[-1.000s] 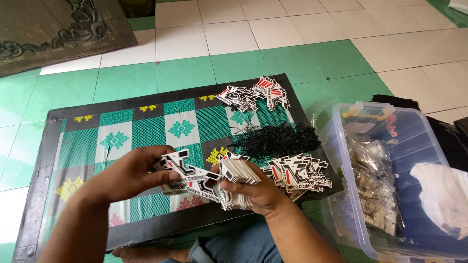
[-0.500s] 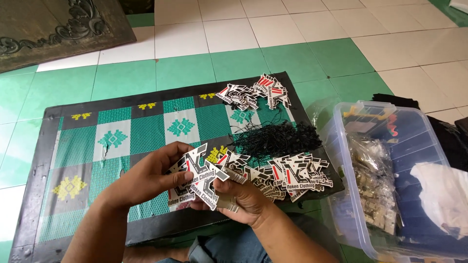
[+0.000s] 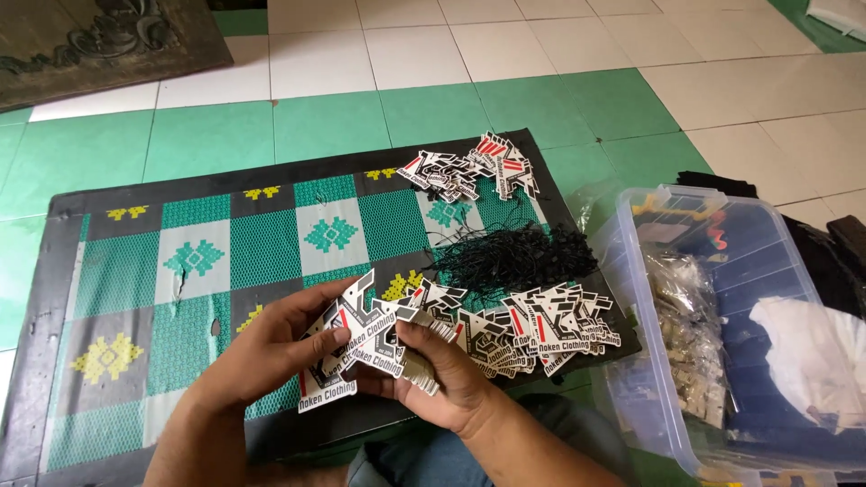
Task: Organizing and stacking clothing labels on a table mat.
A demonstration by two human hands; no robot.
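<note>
Head view: low at centre, a fanned stack of die-cut card tags (image 3: 356, 347) is pinched by the left hand (image 3: 262, 356) and cupped by the right hand (image 3: 446, 383). Light, stiff, probably slippery; edges are best gripped. Beyond, black strings (image 3: 514, 257) are piled on a patterned mat (image 3: 180, 261).

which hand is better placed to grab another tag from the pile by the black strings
Right, probably. The right hand sits just beside the tag pile, touching its near edge, while the left hand is farther off, pinching the held tags.

Single head-worn view — steeply downward, close over the mat (image 3: 225, 261)
</note>
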